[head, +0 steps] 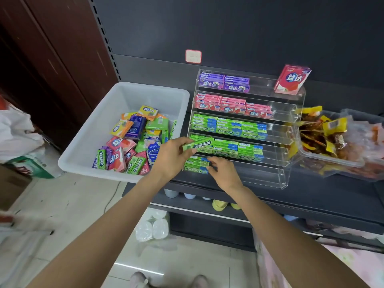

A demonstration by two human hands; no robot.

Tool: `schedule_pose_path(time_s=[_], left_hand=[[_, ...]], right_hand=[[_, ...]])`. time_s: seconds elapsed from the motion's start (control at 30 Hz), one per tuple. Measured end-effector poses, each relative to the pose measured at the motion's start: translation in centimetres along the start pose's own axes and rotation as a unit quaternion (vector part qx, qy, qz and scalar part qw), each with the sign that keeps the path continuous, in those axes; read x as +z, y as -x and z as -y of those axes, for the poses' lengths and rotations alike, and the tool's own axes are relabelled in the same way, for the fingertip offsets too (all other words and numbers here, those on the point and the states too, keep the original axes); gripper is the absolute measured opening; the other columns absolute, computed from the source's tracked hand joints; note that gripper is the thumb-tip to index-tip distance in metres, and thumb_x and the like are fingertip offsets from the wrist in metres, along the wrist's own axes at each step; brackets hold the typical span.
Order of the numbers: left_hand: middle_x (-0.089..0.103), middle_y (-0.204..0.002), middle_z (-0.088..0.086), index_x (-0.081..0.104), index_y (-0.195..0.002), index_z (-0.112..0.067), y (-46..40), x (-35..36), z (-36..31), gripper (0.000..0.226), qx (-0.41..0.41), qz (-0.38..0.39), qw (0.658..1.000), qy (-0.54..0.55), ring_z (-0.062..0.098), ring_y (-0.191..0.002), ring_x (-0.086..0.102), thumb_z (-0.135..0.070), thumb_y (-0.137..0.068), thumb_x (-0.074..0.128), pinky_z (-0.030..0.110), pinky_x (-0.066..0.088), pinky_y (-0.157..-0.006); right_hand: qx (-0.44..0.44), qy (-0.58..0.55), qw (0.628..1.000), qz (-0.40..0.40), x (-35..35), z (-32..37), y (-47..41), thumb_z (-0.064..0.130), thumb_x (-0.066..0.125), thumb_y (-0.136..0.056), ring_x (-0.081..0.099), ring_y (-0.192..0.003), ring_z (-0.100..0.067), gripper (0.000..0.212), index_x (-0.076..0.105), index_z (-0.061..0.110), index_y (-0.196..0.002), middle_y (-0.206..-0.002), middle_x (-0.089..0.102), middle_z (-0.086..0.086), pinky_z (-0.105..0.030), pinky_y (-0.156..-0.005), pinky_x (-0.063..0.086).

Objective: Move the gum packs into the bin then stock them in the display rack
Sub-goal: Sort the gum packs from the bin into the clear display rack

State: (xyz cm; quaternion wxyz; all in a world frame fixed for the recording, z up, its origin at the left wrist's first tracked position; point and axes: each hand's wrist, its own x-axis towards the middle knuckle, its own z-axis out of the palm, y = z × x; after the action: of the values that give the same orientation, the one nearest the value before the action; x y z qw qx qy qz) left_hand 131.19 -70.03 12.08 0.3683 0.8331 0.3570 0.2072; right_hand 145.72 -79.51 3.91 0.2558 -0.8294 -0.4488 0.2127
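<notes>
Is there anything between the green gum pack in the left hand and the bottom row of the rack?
Partly. The right hand rests on the stacked green packs in the clear acrylic display rack's bottom tier, just below the green Doublemint gum pack that the left hand holds. Right of it, the tier looks open.

There is only one view, from a camera worn on the person's head, which looks forward and steeply down from above the dark shelf point(311, 194). It is a wide-angle view, so the straight edges bend near the borders, and it stands close enough that both forearms reach in from the bottom edge to the left hand point(173, 155) and the right hand point(223, 173) in the middle. The white bin point(87, 146) lies left of centre, the clear display rack point(291, 125) right of centre, and the floor tiles point(176, 262) fill the lower part.
</notes>
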Motion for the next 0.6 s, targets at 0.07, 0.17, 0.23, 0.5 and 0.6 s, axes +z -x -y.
schedule_pose_path(time_s=[0.07, 0.17, 0.23, 0.5, 0.6], left_hand=[[0.068, -0.089, 0.018, 0.063, -0.119, -0.013, 0.1, -0.2, 0.2, 0.032, 0.001, 0.001, 1.0, -0.004, 0.016, -0.069, 0.052, -0.025, -0.09, 0.061, 0.002, 0.037, -0.056], [0.067, -0.087, 0.015, 0.062, -0.119, -0.012, 0.2, 0.1, 0.3, 0.032, -0.002, 0.005, 1.0, -0.006, 0.015, -0.066, 0.052, -0.025, -0.089, 0.062, 0.008, 0.037, -0.056], [0.064, -0.079, 0.01, 0.062, -0.119, -0.013, 0.2, 0.6, 0.2, 0.034, -0.013, 0.009, 1.0, -0.007, 0.016, -0.067, 0.053, -0.027, -0.089, 0.062, 0.019, 0.041, -0.063], [0.067, -0.087, 0.011, 0.067, -0.101, -0.008, 0.3, 4.7, -1.6, 0.02, 0.025, 0.07, 0.997, -0.003, 0.023, -0.074, 0.055, -0.023, -0.087, 0.065, 0.017, 0.039, -0.063], [0.067, -0.11, 0.006, 0.064, -0.115, -0.012, 0.6, 5.6, -1.0, 0.029, 0.019, 0.094, 0.995, -0.012, 0.017, -0.093, 0.061, -0.019, -0.087, 0.066, 0.016, 0.041, -0.08]], right_hand=[[-0.005, 0.007, 1.0, 0.01, 0.3, 0.3, -0.2, 0.018, 0.055, -0.093, 0.057, -0.114, -0.026, 0.038, 0.053, 0.012, -0.131, -0.122, 0.059, -0.012, -0.041, -0.099, 0.045], [-0.009, -0.013, 1.0, 0.008, -0.5, 0.3, 0.2, 0.014, 0.053, -0.093, 0.056, -0.115, -0.021, 0.037, 0.053, 0.014, -0.13, -0.126, 0.057, -0.008, -0.034, -0.101, 0.044], [0.003, -0.112, 0.993, -0.023, -1.6, 0.4, 0.9, 0.007, 0.05, -0.093, 0.057, -0.114, -0.017, 0.035, 0.056, 0.013, -0.127, -0.126, 0.059, -0.004, -0.026, -0.098, 0.043], [0.076, -0.427, 0.901, -0.016, -4.9, 1.0, 3.6, 0.015, 0.059, -0.091, 0.065, -0.098, -0.017, 0.009, 0.063, 0.009, -0.085, -0.092, 0.069, -0.003, -0.025, -0.086, 0.052], [0.097, -0.438, 0.893, -0.043, -5.2, 0.1, 3.6, 0.013, 0.058, -0.091, 0.066, -0.093, -0.018, 0.012, 0.055, 0.01, -0.081, -0.09, 0.069, -0.003, -0.029, -0.086, 0.053]])
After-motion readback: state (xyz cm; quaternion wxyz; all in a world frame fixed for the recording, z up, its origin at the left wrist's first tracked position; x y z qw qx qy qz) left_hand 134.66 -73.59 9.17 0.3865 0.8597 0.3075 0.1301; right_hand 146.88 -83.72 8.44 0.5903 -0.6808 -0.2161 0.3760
